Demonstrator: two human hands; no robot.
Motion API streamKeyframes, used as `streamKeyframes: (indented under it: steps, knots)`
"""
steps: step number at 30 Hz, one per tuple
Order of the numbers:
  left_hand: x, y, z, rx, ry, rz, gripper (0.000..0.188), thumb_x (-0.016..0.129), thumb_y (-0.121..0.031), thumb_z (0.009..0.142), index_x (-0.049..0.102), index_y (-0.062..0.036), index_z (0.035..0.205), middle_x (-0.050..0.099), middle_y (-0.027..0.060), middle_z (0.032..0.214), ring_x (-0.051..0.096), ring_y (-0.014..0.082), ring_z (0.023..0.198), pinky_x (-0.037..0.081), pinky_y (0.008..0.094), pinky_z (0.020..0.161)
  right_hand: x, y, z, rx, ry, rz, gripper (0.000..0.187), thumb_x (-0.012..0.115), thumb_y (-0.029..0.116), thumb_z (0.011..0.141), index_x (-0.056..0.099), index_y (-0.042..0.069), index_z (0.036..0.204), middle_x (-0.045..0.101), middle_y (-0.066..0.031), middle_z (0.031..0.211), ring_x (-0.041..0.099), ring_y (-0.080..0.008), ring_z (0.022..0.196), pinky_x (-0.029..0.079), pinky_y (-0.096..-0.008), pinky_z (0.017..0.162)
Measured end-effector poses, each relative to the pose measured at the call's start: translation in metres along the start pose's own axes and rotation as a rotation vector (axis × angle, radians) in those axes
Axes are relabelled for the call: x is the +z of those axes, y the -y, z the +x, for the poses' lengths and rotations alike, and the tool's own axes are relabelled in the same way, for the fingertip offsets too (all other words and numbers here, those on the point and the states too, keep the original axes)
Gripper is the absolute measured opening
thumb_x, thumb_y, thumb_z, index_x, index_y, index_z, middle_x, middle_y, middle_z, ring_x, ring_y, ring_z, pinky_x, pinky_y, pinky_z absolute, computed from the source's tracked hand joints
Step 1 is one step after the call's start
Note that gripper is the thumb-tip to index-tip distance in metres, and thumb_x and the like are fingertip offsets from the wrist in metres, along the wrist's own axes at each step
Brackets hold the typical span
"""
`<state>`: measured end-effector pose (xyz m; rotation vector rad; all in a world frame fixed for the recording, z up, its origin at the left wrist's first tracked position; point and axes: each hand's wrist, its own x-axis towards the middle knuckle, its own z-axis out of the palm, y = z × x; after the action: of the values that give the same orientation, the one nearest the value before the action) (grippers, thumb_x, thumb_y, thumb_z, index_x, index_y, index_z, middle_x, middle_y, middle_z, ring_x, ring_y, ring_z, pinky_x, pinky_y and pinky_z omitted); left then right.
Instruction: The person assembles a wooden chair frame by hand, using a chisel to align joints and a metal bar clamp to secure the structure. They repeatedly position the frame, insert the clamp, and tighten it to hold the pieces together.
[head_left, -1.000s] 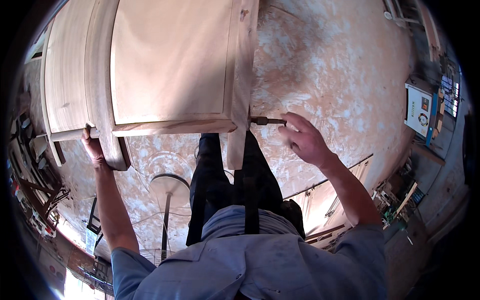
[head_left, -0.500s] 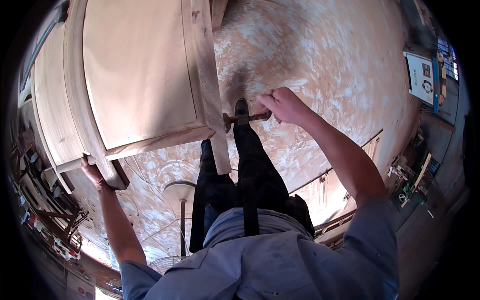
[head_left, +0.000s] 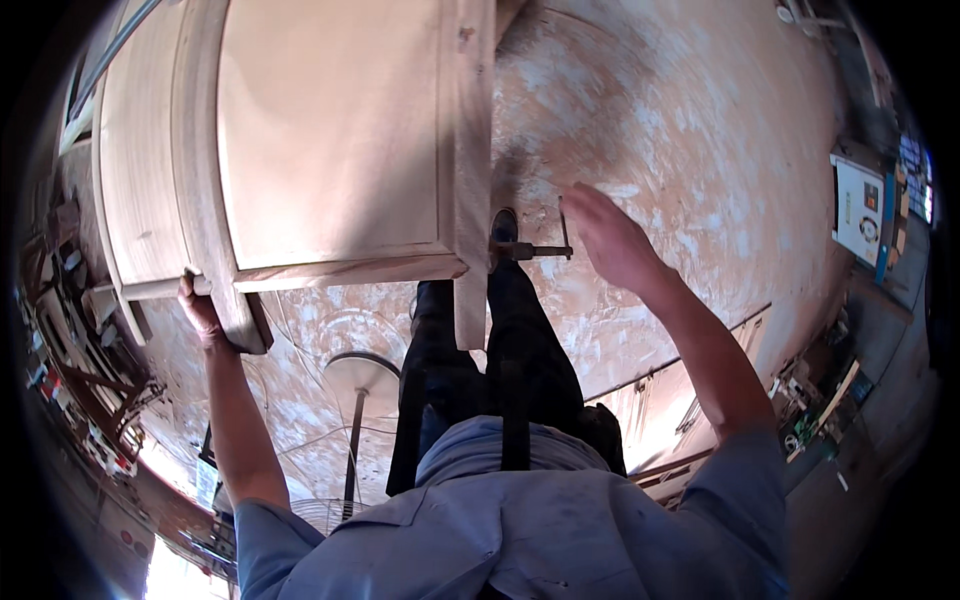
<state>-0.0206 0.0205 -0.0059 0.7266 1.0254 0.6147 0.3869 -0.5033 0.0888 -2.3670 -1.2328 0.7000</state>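
A large pale wooden panelled frame, like a piece of furniture, fills the upper left. My left hand is closed around its lower edge, beside a thick post; the fingers behind the wood are hidden. Against the right-hand leg of the frame sits a metal clamp screw with a thin crank handle pointing up. My right hand is at the handle's upper end, fingers stretched out and slightly blurred, not wrapped round it.
Below the frame stands a round disc on a pole, with a wire fan guard near it. Cables cross the stained floor. A white box is at the far right. Timber and tools crowd the left side.
My right hand has gone from a closed grip at the clamp handle to stretched fingers, and the handle now points up. My left hand keeps its hold. The whole view has shifted slightly.
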Motion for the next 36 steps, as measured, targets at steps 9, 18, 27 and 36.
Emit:
streamKeyframes:
  steps: [9,18,27,36]
  knots:
    - [0.001,-0.001,0.003,-0.013,0.025,-0.012,0.039,0.06,-0.039,0.087,0.057,-0.0113,0.115,0.06,0.0023,0.11,0.055,0.0198,0.105,0.042,0.0388,0.095,0.013,-0.004,0.008,-0.346,-0.009,-0.063,0.019,0.073,0.011,0.071,0.064,0.004,0.086,0.065,-0.0094,0.104,0.061,-0.0266,0.102,0.05,-0.035,0.088]
    - [0.039,0.005,-0.022,-0.045,-0.061,0.027,0.047,0.061,-0.042,0.084,0.056,-0.0089,0.117,0.059,0.0064,0.11,0.056,0.0213,0.102,0.044,0.0381,0.092,0.025,-0.012,-0.008,0.152,0.335,0.462,0.027,0.067,0.019,0.083,0.064,0.002,0.103,0.067,-0.0154,0.091,0.065,-0.0289,0.083,0.05,-0.0331,0.075]
    - [0.064,0.005,-0.026,0.111,0.063,0.087,0.023,0.066,-0.038,0.077,0.055,-0.0183,0.082,0.05,-0.0059,0.078,0.048,0.0105,0.077,0.039,0.028,0.074,0.049,0.006,-0.028,0.684,0.235,0.894,0.035,0.044,0.024,0.095,0.059,-0.003,0.079,0.066,-0.0142,0.07,0.062,-0.0162,0.061,0.05,-0.0266,0.057]
    - [0.056,0.01,-0.029,-0.069,0.09,-0.152,0.023,0.067,-0.036,0.079,0.057,-0.0168,0.085,0.056,-0.0009,0.082,0.054,0.0153,0.081,0.043,0.0313,0.081,0.02,0.034,-0.009,1.114,0.414,1.039,0.046,0.039,0.045,0.098,0.047,0.008,0.073,0.053,-0.0105,0.051,0.054,-0.0202,0.04,0.035,-0.0272,0.033]
